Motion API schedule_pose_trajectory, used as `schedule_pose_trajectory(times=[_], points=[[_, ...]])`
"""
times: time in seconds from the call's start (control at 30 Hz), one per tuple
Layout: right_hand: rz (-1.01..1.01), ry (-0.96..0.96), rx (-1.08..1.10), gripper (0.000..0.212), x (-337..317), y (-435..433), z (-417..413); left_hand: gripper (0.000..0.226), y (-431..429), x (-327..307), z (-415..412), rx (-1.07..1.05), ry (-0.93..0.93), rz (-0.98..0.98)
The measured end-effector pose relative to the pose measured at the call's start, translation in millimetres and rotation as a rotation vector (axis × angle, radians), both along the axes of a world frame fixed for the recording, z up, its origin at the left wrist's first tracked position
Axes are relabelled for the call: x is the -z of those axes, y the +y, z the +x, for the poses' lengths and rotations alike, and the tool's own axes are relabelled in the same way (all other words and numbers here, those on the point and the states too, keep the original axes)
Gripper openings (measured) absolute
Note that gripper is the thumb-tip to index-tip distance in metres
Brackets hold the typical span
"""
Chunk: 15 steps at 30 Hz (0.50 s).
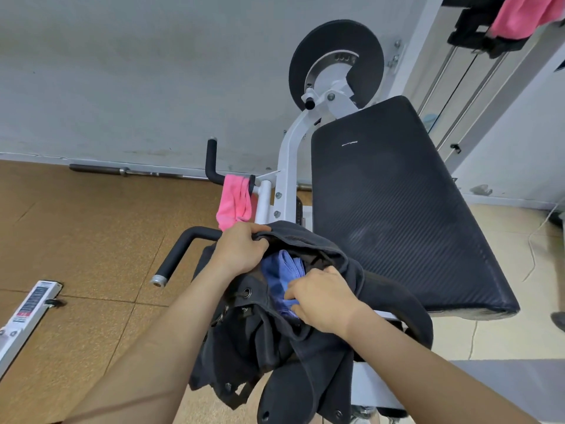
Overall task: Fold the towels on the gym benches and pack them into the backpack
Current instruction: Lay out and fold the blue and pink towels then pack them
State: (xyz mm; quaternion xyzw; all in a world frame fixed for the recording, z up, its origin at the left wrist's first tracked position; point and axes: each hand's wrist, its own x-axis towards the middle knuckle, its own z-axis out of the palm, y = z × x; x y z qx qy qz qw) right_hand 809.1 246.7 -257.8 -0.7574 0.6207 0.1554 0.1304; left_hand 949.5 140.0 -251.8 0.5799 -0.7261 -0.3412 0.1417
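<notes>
A person's left hand grips the far rim of a dark backpack, fingers curled over the fabric and holding its mouth wide. The right hand pinches a blue towel that sits partly down inside the opening. The backpack hangs against the near end of a black bench pad, its right side touching the pad's edge, its flaps and straps drooping toward the bottom of the frame. Left of the bag a black foam handle juts out over the brown floor, which runs unbroken as far as a barbell lying along the wall. A pink towel is draped over a second handle just beyond the left hand, close beside the white frame of the bench. The pad slopes away to the right, with pale floor tiles past its far edge. Another pink towel hangs from a machine in the top right corner, cut off by the picture's edge. The right hand's fingertips are buried in blue cloth, so how much of the towel they hold cannot be told. The bag's bottom, and what it rests on, are hidden behind its own folds and the forearms. A white labelled bar is cut off at the left edge.
</notes>
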Motion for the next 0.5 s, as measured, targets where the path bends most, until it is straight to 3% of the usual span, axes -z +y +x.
schedule_pose_trajectory(times=[0.27,0.33,0.43,0.5], points=[[-0.098,-0.015,0.092,0.011,-23,3,1,0.042,11,-26,-12,-0.053,0.024,-0.334],[-0.201,-0.124,0.220,0.014,-34,6,-4,0.044,23,-4,-23,0.021,0.013,-0.245],[-0.512,-0.408,0.342,0.025,-40,0,-11,0.053,32,39,-27,0.102,0.037,0.046],[-0.379,-0.437,0.284,0.048,-31,-11,-11,0.062,29,49,-18,0.123,0.105,0.216]])
